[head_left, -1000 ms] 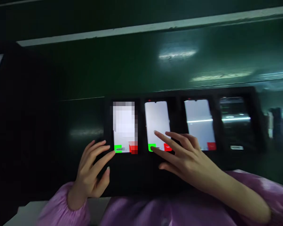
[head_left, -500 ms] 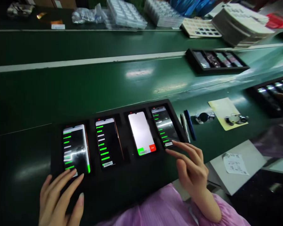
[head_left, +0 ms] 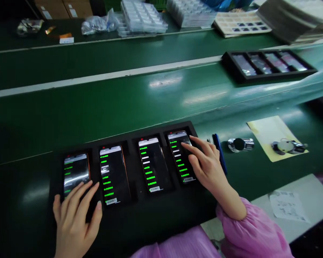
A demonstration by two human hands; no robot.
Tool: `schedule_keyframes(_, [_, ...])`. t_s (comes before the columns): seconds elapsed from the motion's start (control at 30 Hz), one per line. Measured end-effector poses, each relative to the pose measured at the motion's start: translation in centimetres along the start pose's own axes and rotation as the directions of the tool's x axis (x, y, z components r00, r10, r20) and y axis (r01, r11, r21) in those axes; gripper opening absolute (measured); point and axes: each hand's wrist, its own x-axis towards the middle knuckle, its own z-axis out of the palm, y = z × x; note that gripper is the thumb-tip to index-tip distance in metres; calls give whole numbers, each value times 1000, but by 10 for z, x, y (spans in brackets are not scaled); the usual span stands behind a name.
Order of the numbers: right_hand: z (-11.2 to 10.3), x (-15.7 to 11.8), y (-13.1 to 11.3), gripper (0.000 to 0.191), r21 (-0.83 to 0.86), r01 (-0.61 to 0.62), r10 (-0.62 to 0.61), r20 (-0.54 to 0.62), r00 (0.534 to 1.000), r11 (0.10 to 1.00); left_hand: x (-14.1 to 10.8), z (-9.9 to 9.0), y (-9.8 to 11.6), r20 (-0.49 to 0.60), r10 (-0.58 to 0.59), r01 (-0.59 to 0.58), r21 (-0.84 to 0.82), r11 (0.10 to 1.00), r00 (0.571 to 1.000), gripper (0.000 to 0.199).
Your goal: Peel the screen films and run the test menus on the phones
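Several smartphones lie face up in a row of slots in a black foam tray (head_left: 134, 200). Each screen is dark with short green and white text lines. My left hand (head_left: 77, 216), fingers spread, covers the lower part of the leftmost smartphone (head_left: 75, 168). Over the upper screen of the rightmost smartphone (head_left: 181, 161) is my right hand (head_left: 206, 161), fingers apart, a fingertip at or just above the glass. Between them lie the second smartphone (head_left: 113, 175) and the third smartphone (head_left: 152, 165), uncovered. Neither hand holds anything.
Right of the tray lie a blue pen (head_left: 220, 154), a shiny metal object (head_left: 240, 144) and a yellowish sheet (head_left: 274, 132). Another black tray (head_left: 269, 66) stands farther back. Clear plastic trays (head_left: 144, 18) and a paper stack (head_left: 298, 19) are at the rear.
The third phone's screen went from white with green and red corners to a dark list. My right hand moved up the rightmost phone. The camera view shifted, and a co-worker's hand left view.
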Motion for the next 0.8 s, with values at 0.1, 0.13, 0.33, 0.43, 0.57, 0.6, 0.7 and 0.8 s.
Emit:
schedule_keyframes(0.1, [0, 7, 3, 42, 1, 2, -2, 20, 1000, 1000, -8, -6, -6, 25, -81, 80, 42, 996, 996, 56])
schedule_keyframes(0.13, [0, 9, 3, 41, -10, 3, -3, 23, 1000, 1000, -9, -8, -8, 29, -97, 96, 58, 994, 995, 56])
schedule_keyframes(0.33, [2, 26, -27, 37, -135, 175, -177, -2, 984, 975, 10, -16, -10, 61, -120, 111, 127, 986, 991, 46])
schedule_keyframes(0.43, [12, 36, -49, 37, -16, 343, -343, 8, 939, 939, 29, -14, -9, 92, -120, 106, 145, 984, 988, 43])
schedule_keyframes(0.57, [22, 42, -64, 40, -52, 356, -355, 19, 935, 933, 55, -9, -5, 170, -166, 139, 162, 977, 971, 44])
schedule_keyframes(0.6, [21, 41, -65, 39, -25, 346, -346, 0, 938, 938, 61, -7, -4, 182, -172, 144, 158, 977, 968, 44])
schedule_keyframes(0.7, [12, 31, -67, 34, 115, 318, -312, -74, 947, 941, 77, 0, 2, 195, -168, 141, 144, 979, 966, 45])
schedule_keyframes(0.8, [4, 10, -59, 51, 175, 249, -237, -84, 968, 953, 83, 1, 6, 217, -180, 147, 161, 976, 959, 45])
